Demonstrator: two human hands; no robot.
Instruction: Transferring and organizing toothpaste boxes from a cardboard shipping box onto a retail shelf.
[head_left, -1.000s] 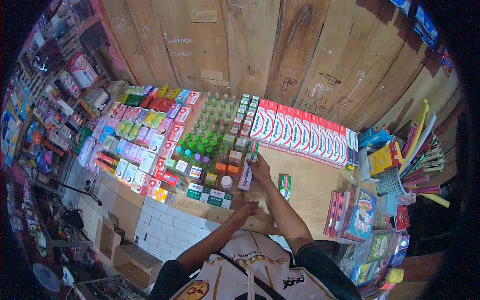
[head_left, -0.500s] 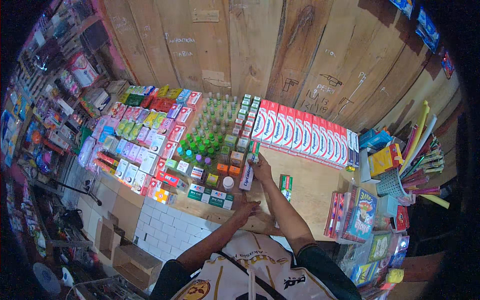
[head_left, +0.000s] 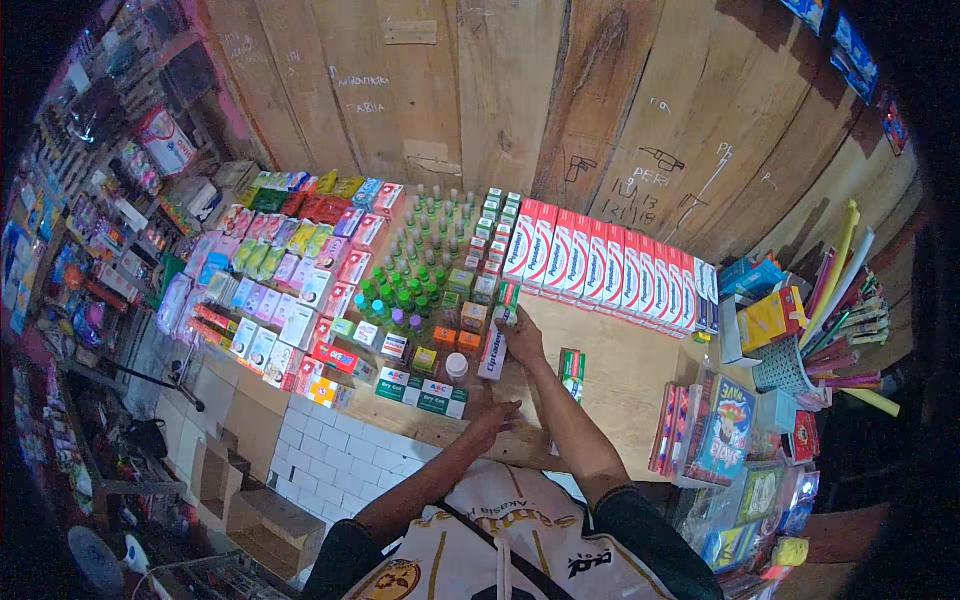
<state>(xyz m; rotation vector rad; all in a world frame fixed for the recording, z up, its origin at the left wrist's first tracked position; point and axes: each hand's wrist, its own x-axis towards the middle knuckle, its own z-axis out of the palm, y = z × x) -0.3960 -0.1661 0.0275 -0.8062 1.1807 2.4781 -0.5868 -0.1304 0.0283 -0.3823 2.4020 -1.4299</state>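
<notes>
My right hand (head_left: 524,338) reaches over the wooden table, fingers closed at the edge of a slim white toothpaste box (head_left: 491,352). A green, red and white toothpaste box (head_left: 508,298) lies just beyond the fingertips, and the hand partly covers where the two meet. My left hand (head_left: 492,420) is low by the table's near edge, fingers stretched to the right, holding nothing. A white round-capped jar (head_left: 457,366) and green-and-white battery boxes (head_left: 440,397) stand left of the hands. Another green and red box (head_left: 572,374) lies right of my right forearm.
Large red-and-white toothpaste boxes (head_left: 600,262) line the back by the plank wall (head_left: 500,90). Small green-capped bottles (head_left: 405,290) and rows of soap boxes (head_left: 290,325) fill the left. A pale basket (head_left: 780,365) and packaged books (head_left: 722,430) sit right. Open cartons (head_left: 265,530) lie lower left.
</notes>
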